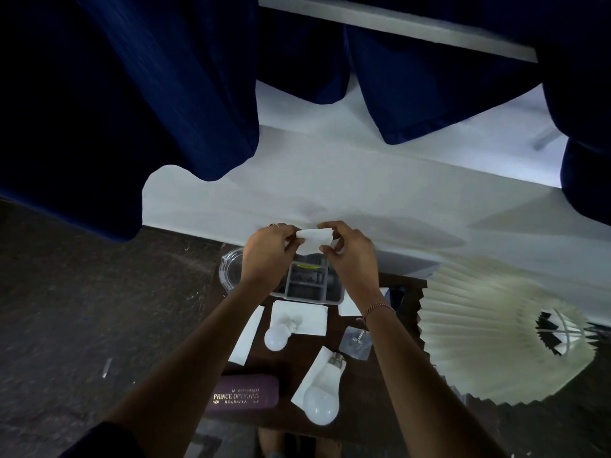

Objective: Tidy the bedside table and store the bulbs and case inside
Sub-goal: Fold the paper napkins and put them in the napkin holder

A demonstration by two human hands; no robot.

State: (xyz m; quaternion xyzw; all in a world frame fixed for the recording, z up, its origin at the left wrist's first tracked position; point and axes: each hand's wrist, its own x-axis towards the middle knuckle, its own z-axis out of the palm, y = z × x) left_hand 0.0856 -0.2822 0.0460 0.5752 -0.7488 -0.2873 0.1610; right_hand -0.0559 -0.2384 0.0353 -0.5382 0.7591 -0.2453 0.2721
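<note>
Bulbs, two, lower centre on counter [287, 361]: upper bulb [277, 337], lower bulb [320, 404]; judged light, smooth, fragile; cup the globe. Case [244, 395], lower left, rigid. Left hand [264, 249] and right hand [350, 249] both pinch a white tissue [314, 244].

The left hand [264, 251] and right hand [350, 256] hid the pinched ends of the tissue [312, 244], the left wrist [256, 284] covered the 9 o'clock side of the organiser box [310, 287], and the smallest print on the case [244, 395] was blurred.

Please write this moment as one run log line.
left hand: pinches tissue | right hand: pinches tissue | two bulbs, case: lie on table
</note>
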